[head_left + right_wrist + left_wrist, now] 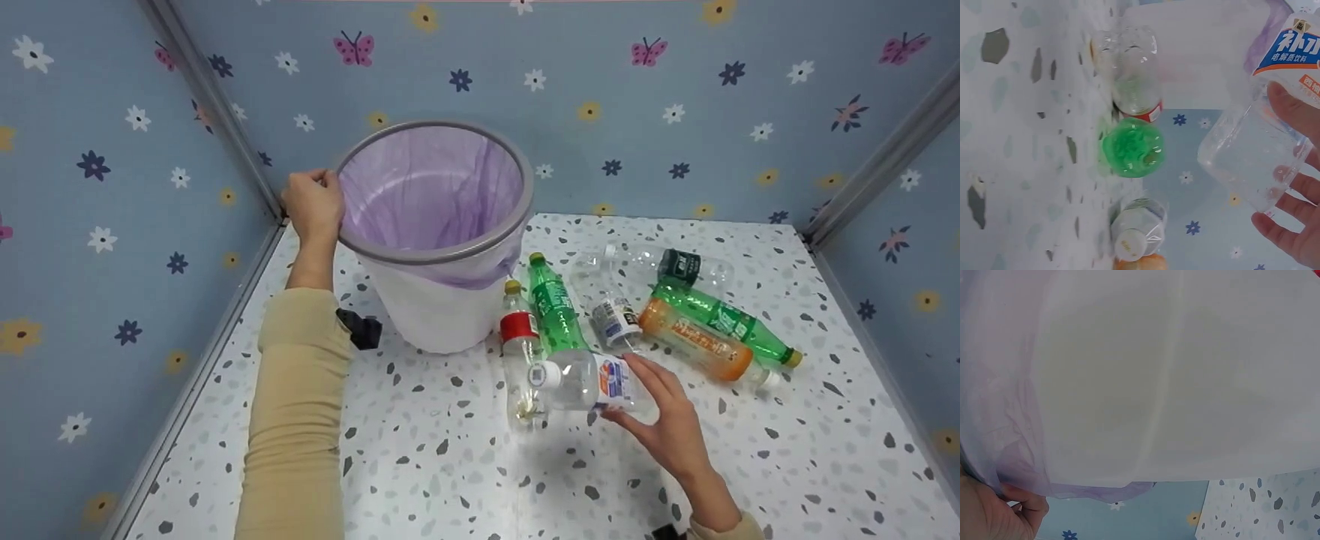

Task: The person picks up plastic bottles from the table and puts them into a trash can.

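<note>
My left hand (315, 201) grips the left side of the grey rim of a white trash bin (435, 311), which is lined with a purple bag (420, 206). In the left wrist view the curled fingers (1032, 505) are at the bag's edge. The bin looks slightly tilted. My right hand (671, 424) holds a clear plastic bottle (577, 381) by its labelled part, thumb on one side and fingers on the other. Its white cap points left, toward the bin. The right wrist view shows this bottle (1241, 154) raised off the floor.
A red-labelled bottle (519, 326) and a green bottle (555, 311) lie right of the bin. Further right are a white-labelled bottle (615, 319), a dark-labelled bottle (681, 266), another green bottle (761, 339) and an orange-labelled bottle (697, 341). Flowered walls (577, 165) enclose the speckled floor (420, 465).
</note>
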Tool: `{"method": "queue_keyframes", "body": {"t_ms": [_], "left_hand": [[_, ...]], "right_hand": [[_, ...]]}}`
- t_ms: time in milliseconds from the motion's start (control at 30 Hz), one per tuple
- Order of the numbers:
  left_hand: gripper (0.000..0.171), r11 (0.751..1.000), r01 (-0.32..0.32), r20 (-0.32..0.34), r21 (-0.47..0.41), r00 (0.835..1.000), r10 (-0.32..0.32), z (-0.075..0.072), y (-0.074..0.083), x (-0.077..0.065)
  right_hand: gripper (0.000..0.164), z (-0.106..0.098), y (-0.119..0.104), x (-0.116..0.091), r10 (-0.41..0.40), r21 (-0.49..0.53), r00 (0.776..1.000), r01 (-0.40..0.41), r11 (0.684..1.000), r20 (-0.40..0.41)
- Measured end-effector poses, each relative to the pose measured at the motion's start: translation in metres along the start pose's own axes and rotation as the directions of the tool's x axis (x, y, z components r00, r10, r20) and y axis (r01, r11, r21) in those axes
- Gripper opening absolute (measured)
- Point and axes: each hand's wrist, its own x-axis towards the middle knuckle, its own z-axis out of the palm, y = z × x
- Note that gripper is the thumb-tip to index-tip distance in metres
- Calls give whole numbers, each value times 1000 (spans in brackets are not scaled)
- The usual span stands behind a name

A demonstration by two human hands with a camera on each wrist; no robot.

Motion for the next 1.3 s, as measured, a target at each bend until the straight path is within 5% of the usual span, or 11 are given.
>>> {"method": "queue_keyframes", "body": {"t_ms": [567, 967, 1300], "left_hand": [[27, 1000, -20, -43, -11, 999, 19, 1, -2, -1], [28, 1000, -10, -31, -6, 999, 10, 1, -2, 0], [29, 1000, 11, -19, -7, 1000, -11, 1, -3, 1]], "right_hand": [[79, -28, -38, 52, -135, -73, 986, 128, 989, -96], [79, -41, -59, 96, -188, -134, 980, 179, 975, -62], [75, -41, -77, 138, -299, -156, 951, 284, 946, -80]]}}
